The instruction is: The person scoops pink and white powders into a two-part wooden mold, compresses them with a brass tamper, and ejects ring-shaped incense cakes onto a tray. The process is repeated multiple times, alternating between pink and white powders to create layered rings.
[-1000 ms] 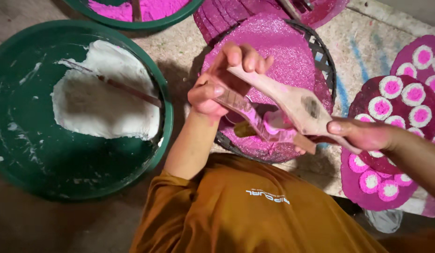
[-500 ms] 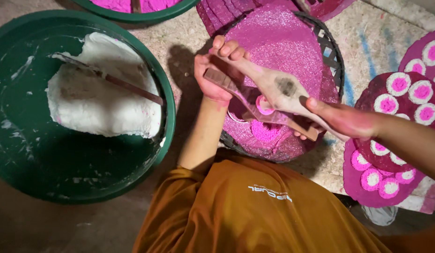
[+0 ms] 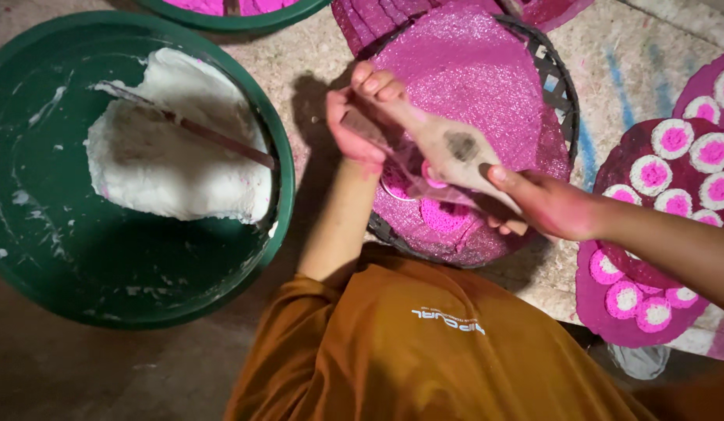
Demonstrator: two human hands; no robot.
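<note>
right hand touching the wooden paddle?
Touching. The head view shows the right hand wrapped around the lower end of the wooden paddle, thumb lying across its face, with no gap between them.

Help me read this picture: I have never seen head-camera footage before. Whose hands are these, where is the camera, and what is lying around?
The camera sits on the person's head and looks straight down, so the orange shirt is their own. The left hand and the right hand both grip a pale wooden mould over a woven tray lined with pink sheets. To the left stands a green basin of white dough with a stick lying in it. To the right are pink-and-white round cakes.
</note>
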